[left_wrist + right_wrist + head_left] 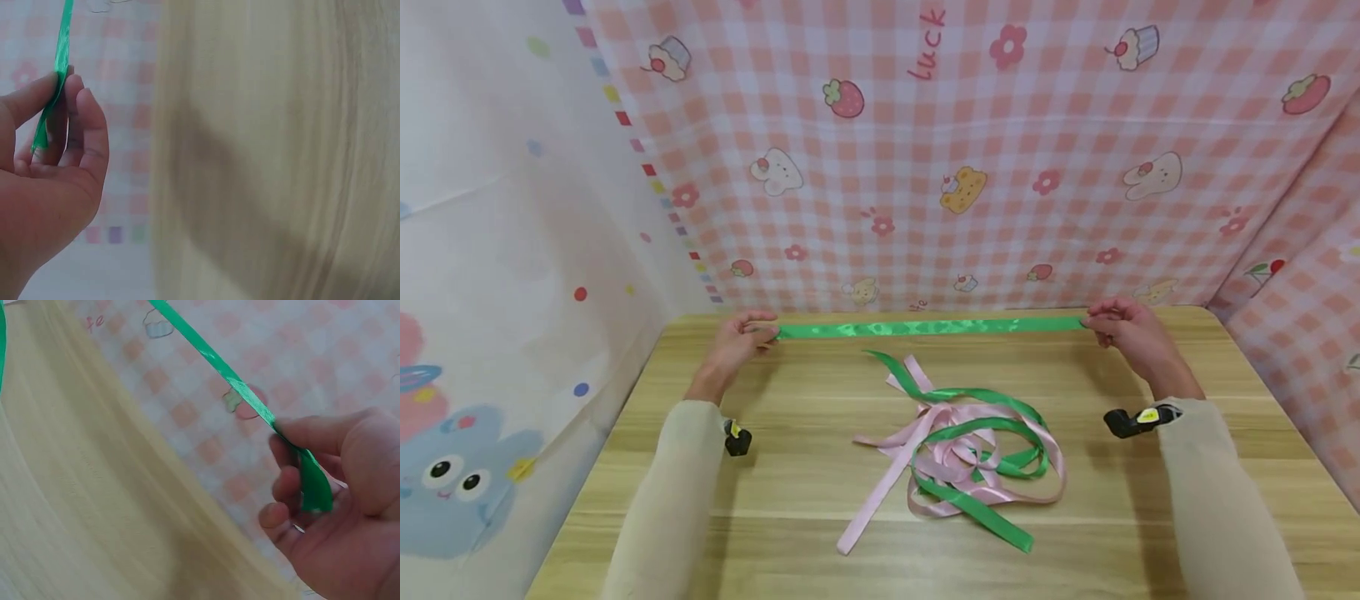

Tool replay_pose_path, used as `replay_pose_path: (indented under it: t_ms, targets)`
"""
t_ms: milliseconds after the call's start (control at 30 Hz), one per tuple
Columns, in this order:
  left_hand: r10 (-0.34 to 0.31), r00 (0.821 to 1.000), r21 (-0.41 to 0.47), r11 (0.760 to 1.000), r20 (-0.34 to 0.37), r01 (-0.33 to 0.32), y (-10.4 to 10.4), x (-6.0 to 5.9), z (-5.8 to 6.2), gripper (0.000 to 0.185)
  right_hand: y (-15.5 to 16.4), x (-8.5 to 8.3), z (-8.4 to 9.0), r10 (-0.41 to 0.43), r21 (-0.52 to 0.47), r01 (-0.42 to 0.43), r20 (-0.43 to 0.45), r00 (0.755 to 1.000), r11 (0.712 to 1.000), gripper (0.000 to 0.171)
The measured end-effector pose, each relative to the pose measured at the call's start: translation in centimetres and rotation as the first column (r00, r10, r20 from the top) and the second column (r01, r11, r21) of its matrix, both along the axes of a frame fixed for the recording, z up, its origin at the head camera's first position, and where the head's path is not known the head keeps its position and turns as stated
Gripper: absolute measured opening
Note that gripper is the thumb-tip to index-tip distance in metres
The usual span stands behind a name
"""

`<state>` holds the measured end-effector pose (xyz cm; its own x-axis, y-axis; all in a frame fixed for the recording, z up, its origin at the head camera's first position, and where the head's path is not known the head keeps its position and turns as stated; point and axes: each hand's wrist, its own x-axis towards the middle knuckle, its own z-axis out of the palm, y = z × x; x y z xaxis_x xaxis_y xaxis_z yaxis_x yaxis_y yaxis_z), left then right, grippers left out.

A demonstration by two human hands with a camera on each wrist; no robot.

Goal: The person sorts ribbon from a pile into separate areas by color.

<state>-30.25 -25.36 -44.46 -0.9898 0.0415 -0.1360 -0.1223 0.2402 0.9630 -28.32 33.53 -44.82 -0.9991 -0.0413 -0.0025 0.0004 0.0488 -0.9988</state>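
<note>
A shiny green ribbon (925, 327) is stretched straight between both hands near the table's far edge. The left hand (741, 346) pinches one end between thumb and fingers; in the left wrist view a short tail of the ribbon (62, 53) hangs inside the palm. At the other end, the right hand (1131, 337) pinches it the same way, and a folded tail (315, 484) shows in that palm. Below the stretched length, a loose heap of pink ribbon (880, 492) and another green ribbon (1000, 525) lies tangled on the tabletop.
The wood-grain table (790, 533) reaches back to a pink checked curtain (910, 225) with cartoon prints. White cloth (550, 250) hangs at the left. Each wrist wears a small black camera, seen as the left device (737, 439) and right device (1123, 422).
</note>
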Motion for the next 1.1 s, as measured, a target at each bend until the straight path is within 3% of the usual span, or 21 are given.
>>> replay_pose_path:
  t_ms: [133, 300, 533, 833, 1100]
  targets:
    - [0.058, 0.998, 0.032, 0.998, 0.024, -0.059, 0.5, -0.6, -1.2, 0.041, -0.2, -0.6, -1.2, -0.110, 0.007, 0.109, 0.041, 0.993, 0.994, 0.009]
    - [0.146, 0.985, 0.056, 0.987, 0.095, -0.152, 1.5, -1.1, -1.8, 0.041, -0.4, -1.1, -2.4, -0.216, 0.131, 0.207, 0.064, 0.974, 0.970, 0.011]
    - [0.239, 0.963, 0.029, 0.969, 0.121, -0.244, 2.2, -2.0, -3.8, 0.042, -1.1, -2.1, -3.9, -0.363, 0.074, 0.356, 0.111, 0.925, 0.932, 0.017]
    - [0.395, 0.906, 0.106, 0.905, 0.150, -0.412, 3.1, -2.2, -5.2, 0.042, -1.7, -2.7, -5.3, -0.483, 0.026, 0.488, 0.199, 0.853, 0.873, 0.024]
    - [0.465, 0.870, 0.078, 0.873, 0.163, -0.481, 3.6, -2.5, -5.2, 0.041, -1.5, -3.4, -5.8, -0.563, 0.083, 0.560, 0.229, 0.794, 0.824, 0.028]
